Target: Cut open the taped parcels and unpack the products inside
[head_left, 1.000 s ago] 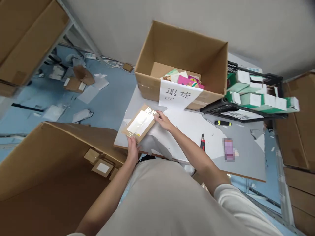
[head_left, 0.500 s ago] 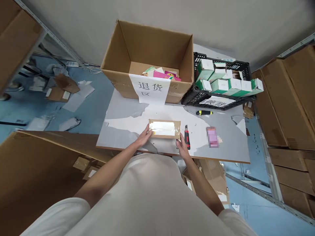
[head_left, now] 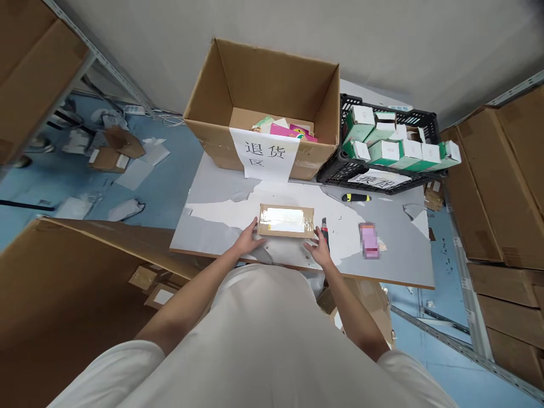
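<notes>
The small cardboard parcel [head_left: 286, 221] lies flat on the tabletop [head_left: 212, 195], between the two hands, with a white label and shiny clear tape on its upper face. The left hand [head_left: 247, 239] is open at its left end, the thumb apart from the fingers. The right hand [head_left: 320, 251] is also open, with spread fingers, near its lower right corner. Both hands are not clenched and do not grip the parcel; if some fingertips touch its edges, I cannot tell.

Behind the parcel stands the open large box [head_left: 280, 73]. Low inside it are the flat packets [head_left: 289, 131], some pink, some white and green, and the rest of them is hidden by the front wall. A white sheet [head_left: 266, 156] with handwritten characters hangs over this wall.

To the right of this box is the black crate [head_left: 331, 167], which holds several green and white cartons [head_left: 385, 152], packed close in rows. The red and black cutter [head_left: 325, 231] lies just beside the right hand.

At the lower left, the very large carton [head_left: 63, 283] is open, and small brown parcels [head_left: 143, 277] are in it, near its right wall
</notes>
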### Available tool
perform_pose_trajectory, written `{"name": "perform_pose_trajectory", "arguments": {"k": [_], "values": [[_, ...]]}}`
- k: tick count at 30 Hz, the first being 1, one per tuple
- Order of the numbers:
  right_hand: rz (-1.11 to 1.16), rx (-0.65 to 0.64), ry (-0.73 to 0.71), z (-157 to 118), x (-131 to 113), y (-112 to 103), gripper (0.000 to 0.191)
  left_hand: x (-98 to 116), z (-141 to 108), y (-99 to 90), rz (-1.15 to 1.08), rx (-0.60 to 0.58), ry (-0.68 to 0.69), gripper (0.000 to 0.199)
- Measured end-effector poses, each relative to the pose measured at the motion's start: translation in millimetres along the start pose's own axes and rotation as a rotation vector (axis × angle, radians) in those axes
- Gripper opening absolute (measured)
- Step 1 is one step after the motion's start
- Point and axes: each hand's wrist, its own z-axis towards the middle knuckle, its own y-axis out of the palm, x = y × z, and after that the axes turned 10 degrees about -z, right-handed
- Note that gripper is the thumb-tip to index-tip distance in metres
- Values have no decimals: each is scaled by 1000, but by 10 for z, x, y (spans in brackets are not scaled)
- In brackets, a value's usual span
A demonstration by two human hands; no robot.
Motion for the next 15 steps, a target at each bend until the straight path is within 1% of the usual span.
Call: {"name": "perform_pose_trajectory", "arguments": {"k": [2, 5, 7, 9, 11, 13, 15], "values": [[-45, -8, 10, 74, -4, 19, 89, -91, 23, -19, 20, 2, 6, 92], [-86, -39, -2, 157, -45, 85, 73, -180, 54, -14, 54, -42, 47, 63], [-80, -28, -4, 171, -75, 123, 64, -191, 52, 4, 53, -42, 66, 51], [-76, -6, -12, 141, -100, 127, 60, -162, 25, 10, 46, -21, 65, 46], [-94, -4, -38, 69, -116, 94, 62, -111, -23, -9, 67, -4, 74, 44], [-108, -3, -72, -29, -123, 42, 71, -67, -82, -48, 123, -2, 114, 47], [-102, 9, -92, -125, -118, 3, 82, -59, -137, -89, 171, -16, 156, 55]]}}
